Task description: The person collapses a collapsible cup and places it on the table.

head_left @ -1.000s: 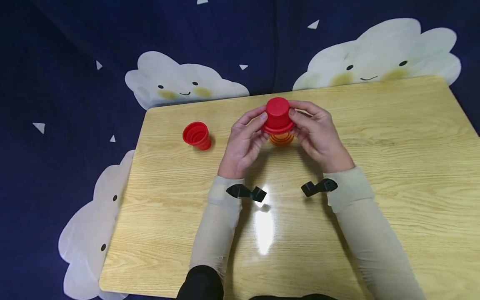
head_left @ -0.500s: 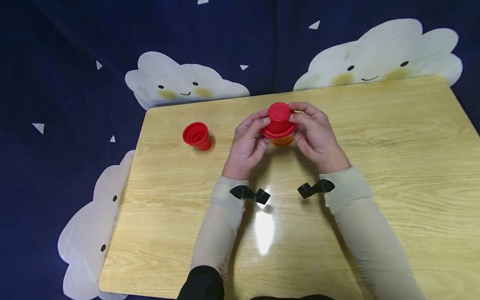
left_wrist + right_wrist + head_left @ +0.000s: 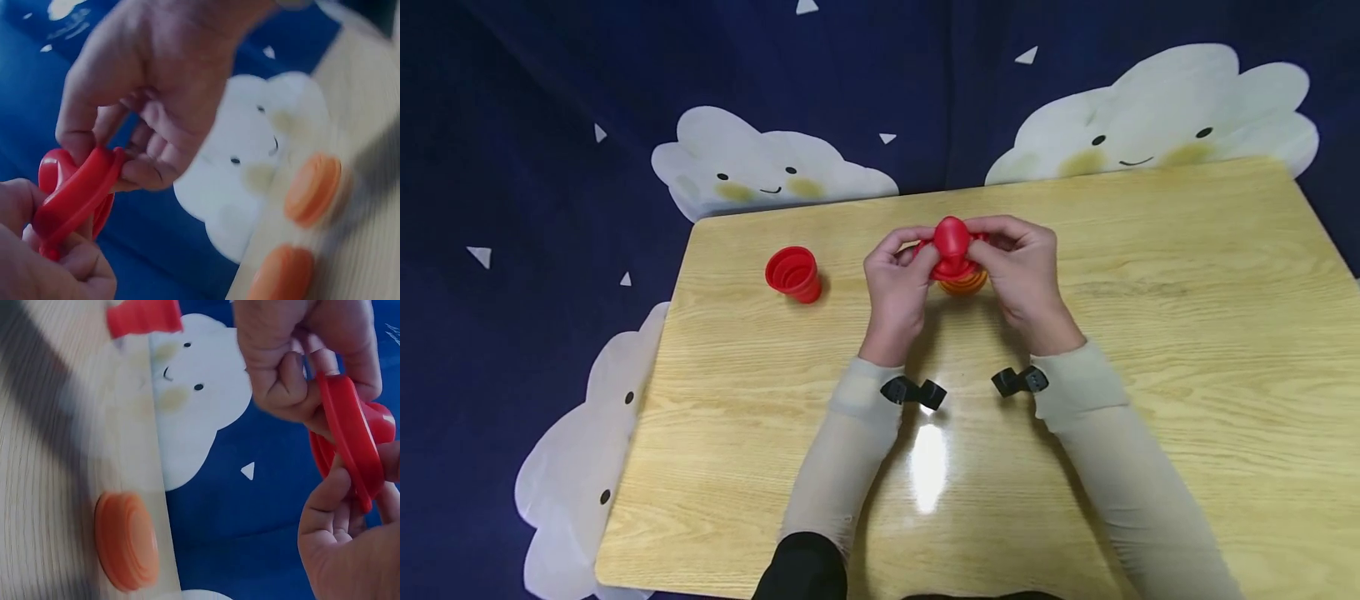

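Observation:
In the head view both hands meet over the far middle of the table around a red collapsible cup (image 3: 952,242), rim down and base up. Its raised base looks pinched narrow. My left hand (image 3: 895,283) grips its left side, thumb against the base. My right hand (image 3: 1026,271) grips the right side in like manner. Seen from the left wrist, the cup (image 3: 78,194) sits tilted between the fingers of both hands. Just under it, partly hidden, lies an orange ridged collapsed cup (image 3: 964,282), seen too as an orange disc (image 3: 128,540) in the right wrist view.
A second red cup (image 3: 793,273) stands mouth up, leaning slightly in view, on the wooden table (image 3: 722,467) to the left. In the left wrist view a further orange piece (image 3: 281,275) is cut off by the frame edge. A dark blue cloud-patterned curtain (image 3: 925,92) hangs behind.
The held red cup has come slightly lower and nearer. Its round flat base is now squeezed narrow, and both hands have drawn closer together. The cup on the left has not moved.

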Action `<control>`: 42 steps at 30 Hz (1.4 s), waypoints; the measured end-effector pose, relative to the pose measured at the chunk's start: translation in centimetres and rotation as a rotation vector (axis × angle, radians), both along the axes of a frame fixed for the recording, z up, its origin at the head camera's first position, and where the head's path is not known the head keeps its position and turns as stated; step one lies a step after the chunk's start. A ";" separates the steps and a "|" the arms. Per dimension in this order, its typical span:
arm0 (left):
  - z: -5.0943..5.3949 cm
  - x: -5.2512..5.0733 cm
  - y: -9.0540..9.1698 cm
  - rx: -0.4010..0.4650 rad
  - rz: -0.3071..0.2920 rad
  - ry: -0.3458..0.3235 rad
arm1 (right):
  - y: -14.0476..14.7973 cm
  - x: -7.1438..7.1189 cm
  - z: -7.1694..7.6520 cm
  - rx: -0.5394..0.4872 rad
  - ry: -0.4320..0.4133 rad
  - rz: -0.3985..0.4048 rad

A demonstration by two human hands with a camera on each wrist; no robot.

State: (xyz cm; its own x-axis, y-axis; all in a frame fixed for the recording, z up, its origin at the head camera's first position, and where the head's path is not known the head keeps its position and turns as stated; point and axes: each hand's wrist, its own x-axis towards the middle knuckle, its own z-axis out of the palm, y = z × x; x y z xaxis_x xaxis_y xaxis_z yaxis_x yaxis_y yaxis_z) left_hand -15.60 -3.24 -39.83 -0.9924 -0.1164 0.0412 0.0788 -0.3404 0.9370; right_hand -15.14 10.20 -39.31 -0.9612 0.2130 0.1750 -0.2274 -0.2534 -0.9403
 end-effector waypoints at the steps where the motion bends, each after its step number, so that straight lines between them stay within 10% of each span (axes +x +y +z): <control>1: -0.2 0.0 0.0 -0.054 0.009 0.025 | 0.0 0.0 -0.1 0.051 0.015 -0.011; 6: -0.5 0.1 -0.1 -0.250 0.058 0.115 | 0.2 0.4 -0.5 0.234 0.060 -0.004; 16: 0.0 -0.4 0.6 -0.200 0.066 0.122 | 1.2 1.1 -0.6 0.117 0.189 0.065; 42: -0.1 -0.2 0.4 -0.177 0.053 0.130 | 1.0 0.6 0.7 0.595 -0.049 -0.112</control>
State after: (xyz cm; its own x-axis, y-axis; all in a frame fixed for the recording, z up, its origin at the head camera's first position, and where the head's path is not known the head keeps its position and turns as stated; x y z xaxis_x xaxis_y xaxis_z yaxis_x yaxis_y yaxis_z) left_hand -15.78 -2.83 -39.98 -0.9701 -0.1479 0.1925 0.2160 -0.1642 0.9625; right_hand -14.53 11.23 -38.61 -0.9485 0.1926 0.2514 -0.1753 0.3419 -0.9233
